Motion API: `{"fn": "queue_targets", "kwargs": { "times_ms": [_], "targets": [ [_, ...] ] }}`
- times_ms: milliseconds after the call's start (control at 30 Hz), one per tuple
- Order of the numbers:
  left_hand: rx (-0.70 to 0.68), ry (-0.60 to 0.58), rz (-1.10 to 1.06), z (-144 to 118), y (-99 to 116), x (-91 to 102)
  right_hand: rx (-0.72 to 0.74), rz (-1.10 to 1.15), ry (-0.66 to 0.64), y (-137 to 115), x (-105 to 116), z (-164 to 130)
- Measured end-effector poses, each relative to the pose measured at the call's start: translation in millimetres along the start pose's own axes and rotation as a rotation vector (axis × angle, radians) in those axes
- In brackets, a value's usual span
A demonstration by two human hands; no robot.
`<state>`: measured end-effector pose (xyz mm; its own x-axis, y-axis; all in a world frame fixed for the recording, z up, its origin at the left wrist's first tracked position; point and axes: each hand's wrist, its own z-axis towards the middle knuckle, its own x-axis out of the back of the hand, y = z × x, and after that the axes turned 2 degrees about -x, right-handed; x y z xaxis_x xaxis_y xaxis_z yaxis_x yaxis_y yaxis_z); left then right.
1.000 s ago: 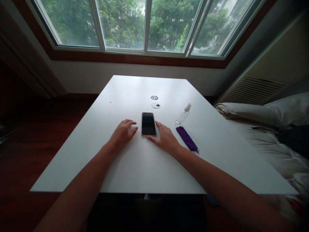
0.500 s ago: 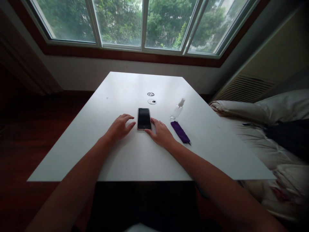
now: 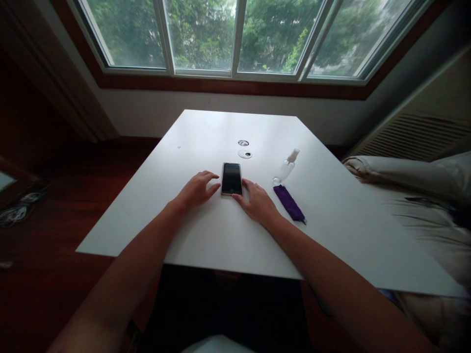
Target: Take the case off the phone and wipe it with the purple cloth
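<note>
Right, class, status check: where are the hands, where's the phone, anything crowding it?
Left hand flat beside phone, open. Right hand at phone's near right corner, open. Phone flat on table, dark screen. Purple cloth and spray bottle lie right, apart.

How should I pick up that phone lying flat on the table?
Pinch the phone by its two long side edges, coming down from above. It lies flat, screen up, on the white table, so nothing sticks up to grab. The left hand and right hand already rest at either side, near its close end.
</note>
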<state>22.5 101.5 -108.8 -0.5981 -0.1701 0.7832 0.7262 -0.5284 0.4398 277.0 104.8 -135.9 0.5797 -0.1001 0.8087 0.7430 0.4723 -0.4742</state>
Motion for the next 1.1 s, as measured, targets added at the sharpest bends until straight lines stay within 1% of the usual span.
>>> {"fn": "queue_targets", "kwargs": {
  "times_ms": [167,367,467,533,600,700,767,867,933,1100],
  "targets": [
    [0.004,0.004,0.004,-1.5,-2.7,0.7,0.013,-0.037,-0.010,0.8,-1.8,1.6],
    [0.023,0.014,0.012,-2.6,-8.7,-3.6,0.016,-0.042,-0.010,4.7,-7.1,9.0],
    [0.005,0.017,0.013,-2.8,-8.0,-2.8,0.046,-0.072,0.043,2.7,-7.8,5.8],
    [-0.019,0.026,0.024,-3.4,-3.5,-0.1,0.125,-0.088,0.101,-4.3,-5.3,-1.3],
    [-0.056,0.034,0.046,-4.4,5.2,2.5,0.222,-0.087,0.128,-15.4,-1.1,-11.2],
    [-0.068,0.071,0.137,-6.5,24.2,2.0,0.311,-0.114,0.093,-33.2,4.2,-26.0],
    [-0.067,0.098,0.216,-7.9,37.6,-2.0,0.334,-0.140,0.061,-41.2,6.0,-32.2],
    [-0.110,0.055,0.265,-9.6,52.2,-10.2,0.277,-0.160,0.046,-44.9,8.0,-34.8],
    [-0.115,0.039,0.263,-9.9,55.7,-14.5,0.224,-0.161,0.027,-43.7,9.0,-33.8],
    [-0.080,0.030,0.226,-7.9,46.8,-16.8,0.153,-0.152,-0.015,-37.4,5.9,-29.6]
  ]
}}
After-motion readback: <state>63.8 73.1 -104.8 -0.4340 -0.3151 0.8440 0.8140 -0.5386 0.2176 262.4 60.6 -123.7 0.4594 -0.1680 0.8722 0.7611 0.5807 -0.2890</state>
